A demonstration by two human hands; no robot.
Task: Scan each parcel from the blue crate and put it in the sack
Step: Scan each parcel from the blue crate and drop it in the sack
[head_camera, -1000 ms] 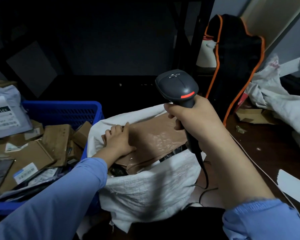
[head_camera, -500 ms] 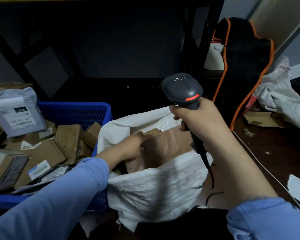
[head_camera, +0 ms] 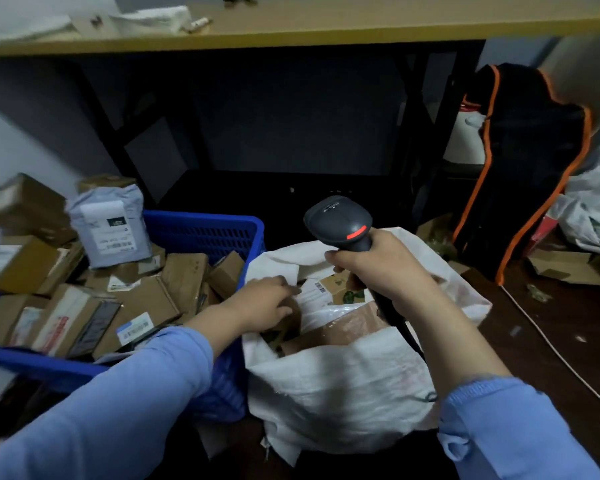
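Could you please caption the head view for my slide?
Left hand in the white sack, right hand holding the scanner, blue crate alongside.

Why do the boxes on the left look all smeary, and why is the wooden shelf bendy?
Head view: the boxes at the left edge are smeared, probably by camera motion; the wooden shelf bows because the lens is wide-angle; the scanner near the middle looks sharp; the space under the shelf is dim and shadowed.
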